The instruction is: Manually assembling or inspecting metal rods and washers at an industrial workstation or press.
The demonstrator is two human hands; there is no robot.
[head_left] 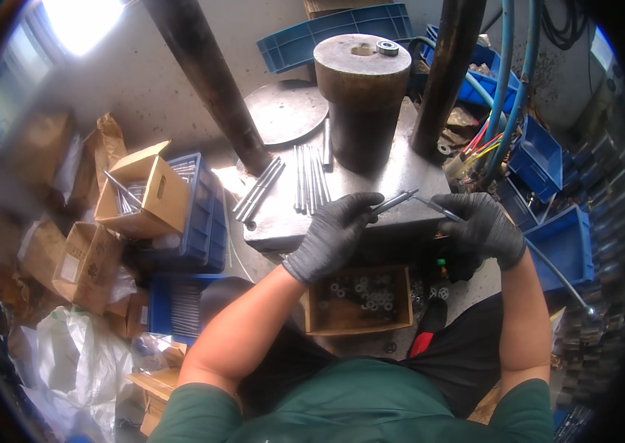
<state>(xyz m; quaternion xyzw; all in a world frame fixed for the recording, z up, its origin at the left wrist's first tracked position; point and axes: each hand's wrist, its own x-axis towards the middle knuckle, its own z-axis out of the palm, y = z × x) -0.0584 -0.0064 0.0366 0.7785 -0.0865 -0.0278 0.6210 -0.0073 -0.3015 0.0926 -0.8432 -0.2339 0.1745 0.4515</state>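
Cardboard box point(88, 255): dark marks point(101, 275), pale label point(70, 268), none legible.

We meet glare from a large, burnt-out white light point(82, 21) between ten and eleven o'clock, and a pale sheen on the flat grey metal counter point(417, 175) towards two. Shadow dims the open-topped brown box point(360, 325) at five. The fisheye curves our edges into black, blurring the stacked dark metal pieces point(615, 236) at three.

two gloved grips point(336, 232) point(484, 227), two dark columns point(208, 77) point(448, 77), one thick cylinder point(361, 100), one bearing point(387, 48) atop it.
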